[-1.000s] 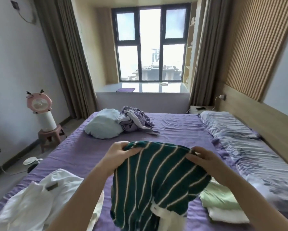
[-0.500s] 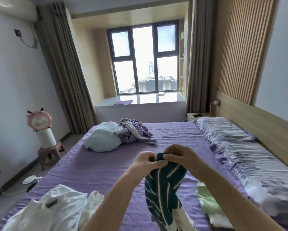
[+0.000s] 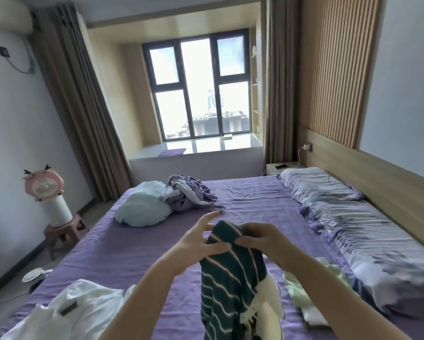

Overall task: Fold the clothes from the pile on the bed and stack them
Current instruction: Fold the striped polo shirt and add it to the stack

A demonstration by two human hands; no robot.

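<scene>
A dark green garment with thin white stripes [image 3: 228, 285] hangs in front of me over the purple bed [image 3: 132, 246]. My right hand [image 3: 262, 239] pinches its top edge. My left hand [image 3: 201, 239] touches the same edge with its thumb, the fingers spread. White cloth shows at the garment's lower right. A pile of white clothes [image 3: 78, 307] lies at the near left. A folded stack of pale green and white pieces [image 3: 309, 298] sits on the bed to the right, below my right forearm.
A light blue bundle [image 3: 142, 207] and a crumpled purple-grey garment [image 3: 188, 192] lie at the far side of the bed. A grey patterned pillow and quilt [image 3: 353, 217] run along the right by the wooden headboard. A pink fan [image 3: 45, 185] stands on a stool at left.
My hands brought the garment's two top corners together, so it now hangs narrow instead of spread wide. My left fingers have opened. The view tilted upward.
</scene>
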